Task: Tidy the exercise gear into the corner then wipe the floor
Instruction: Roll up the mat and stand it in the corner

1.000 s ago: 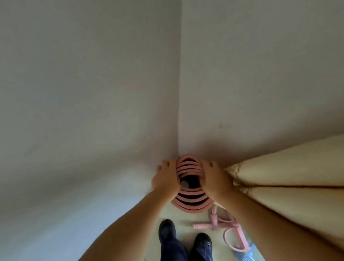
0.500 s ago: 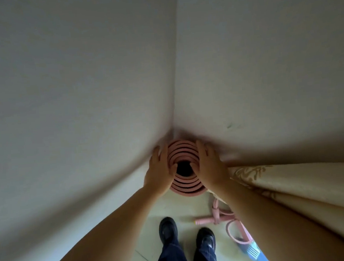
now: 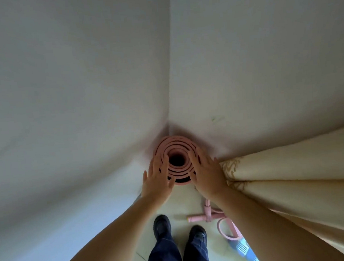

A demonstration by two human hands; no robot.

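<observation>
Two hands loosened since earlier | left hand (image 3: 158, 183), right hand (image 3: 207, 176) spread flat, flanking pink rolled mat (image 3: 177, 150) | mat upright in wall corner, coils showing, dark hollow centre

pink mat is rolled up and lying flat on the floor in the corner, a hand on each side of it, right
Not quite: in the head view the pink mat stands upright on end in the corner. The left hand and right hand do flank it.

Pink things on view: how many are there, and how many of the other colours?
Pink: 2, the rolled mat and the pull-rope exerciser
Black: 2, the shoes
Cream: 1, the curtain
Blue: 1, an object I cannot identify
Total: 6
</observation>
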